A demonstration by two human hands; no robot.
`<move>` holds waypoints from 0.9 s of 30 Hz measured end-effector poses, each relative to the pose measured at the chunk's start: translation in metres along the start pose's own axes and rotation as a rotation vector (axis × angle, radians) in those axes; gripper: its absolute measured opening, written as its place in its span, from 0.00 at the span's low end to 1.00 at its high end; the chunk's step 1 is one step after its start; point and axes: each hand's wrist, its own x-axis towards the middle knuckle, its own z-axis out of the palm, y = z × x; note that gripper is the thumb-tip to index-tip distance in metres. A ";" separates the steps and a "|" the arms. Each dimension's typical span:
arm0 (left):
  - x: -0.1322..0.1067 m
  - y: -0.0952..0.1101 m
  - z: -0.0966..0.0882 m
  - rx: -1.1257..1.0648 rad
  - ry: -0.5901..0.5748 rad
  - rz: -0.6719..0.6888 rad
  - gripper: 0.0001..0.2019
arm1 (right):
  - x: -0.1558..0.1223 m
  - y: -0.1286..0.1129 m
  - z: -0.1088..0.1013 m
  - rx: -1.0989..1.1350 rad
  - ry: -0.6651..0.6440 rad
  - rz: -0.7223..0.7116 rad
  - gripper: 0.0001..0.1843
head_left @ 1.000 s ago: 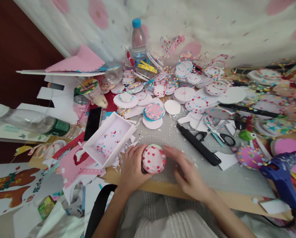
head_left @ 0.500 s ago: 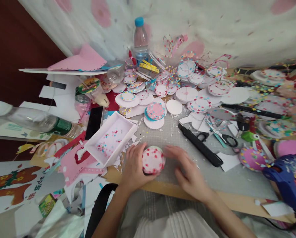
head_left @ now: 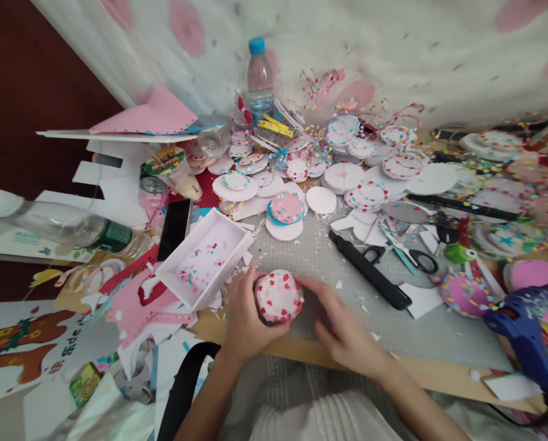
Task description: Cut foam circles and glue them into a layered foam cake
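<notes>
My left hand (head_left: 247, 318) is wrapped around the left side of a round white paper disc (head_left: 278, 296) with small red hearts around its edge. Something dark and round shows beneath the disc; what it is I cannot make out. At the disc's right edge is the index fingertip of my right hand (head_left: 347, 331), its thumb spread apart and nothing in its grasp. Just left of my left hand stands a white open box (head_left: 237, 251) with loose confetti inside. A pink disc with colourful dots (head_left: 287, 207) lies on the mat beyond my hands.
Paper scraps and a phone (head_left: 175, 228) lie left. Several decorated discs (head_left: 366, 195) are piled along the back near a water bottle (head_left: 259, 86). A black cutter (head_left: 370, 269), scissors (head_left: 414, 254) and a blue glue gun (head_left: 526, 337) lie right. The grey mat (head_left: 439, 343) covers the table's front.
The heart-dotted disc has shifted slightly left in my left hand and shows more of the dark thing beneath it. My right index finger has come closer to its edge.
</notes>
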 end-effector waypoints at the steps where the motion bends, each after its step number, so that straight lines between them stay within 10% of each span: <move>1: 0.000 0.003 0.000 -0.111 0.018 -0.030 0.53 | -0.001 0.000 0.000 0.040 0.005 0.009 0.42; 9: 0.012 0.025 0.003 -0.660 0.045 -0.144 0.53 | -0.008 -0.007 -0.003 0.325 0.191 0.068 0.43; 18: 0.010 0.016 0.008 -0.768 0.064 -0.228 0.53 | -0.012 -0.001 -0.009 0.432 0.609 0.104 0.17; 27: 0.010 0.018 0.011 -0.822 -0.005 -0.290 0.56 | -0.011 -0.005 -0.006 0.405 0.285 0.061 0.31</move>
